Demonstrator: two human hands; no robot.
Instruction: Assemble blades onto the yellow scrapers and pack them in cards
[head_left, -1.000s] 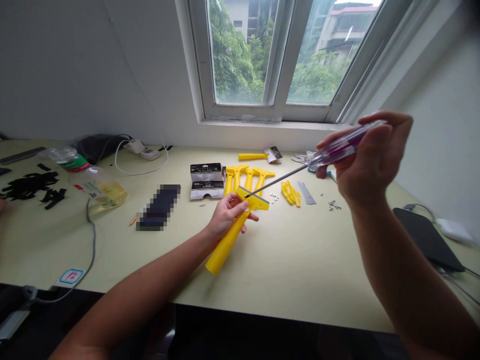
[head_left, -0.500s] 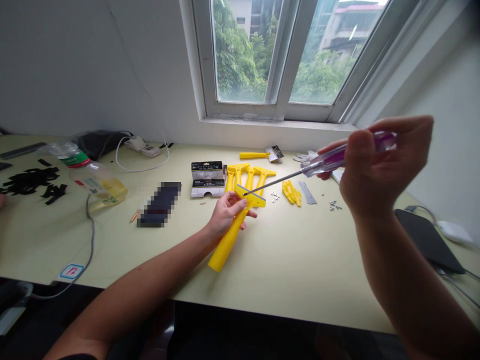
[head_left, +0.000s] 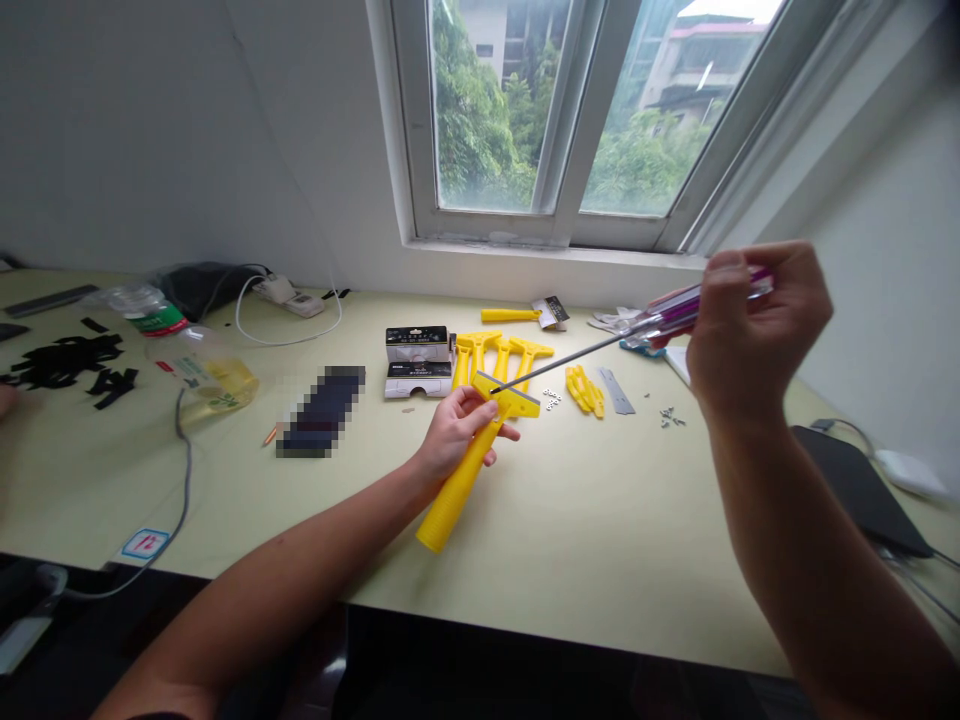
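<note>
My left hand (head_left: 457, 430) is closed around the neck of a yellow scraper (head_left: 457, 495), its handle slanting down toward me and its wide head up. In my right hand (head_left: 757, 335) is a screwdriver (head_left: 671, 315) with a clear and purple handle. Its long shaft slants down to the left, and the tip meets the scraper head near my left thumb. Whether a screw sits under the tip is too small to tell. Behind the held scraper lie several more yellow scrapers (head_left: 531, 352), beside black and white boxes (head_left: 417, 378).
Right of the scrapers lie small white nuts (head_left: 552, 398), yellow plastic pieces (head_left: 583, 391), grey blades (head_left: 616, 390) and loose screws (head_left: 671, 417). A bottle (head_left: 199, 365) leans at left near black strips (head_left: 64, 358). A dark laptop-like slab (head_left: 862, 490) lies at right.
My right hand has turned and shifted slightly left and down with the screwdriver handle. The tip stays on the scraper head, and my left hand keeps its grip.
</note>
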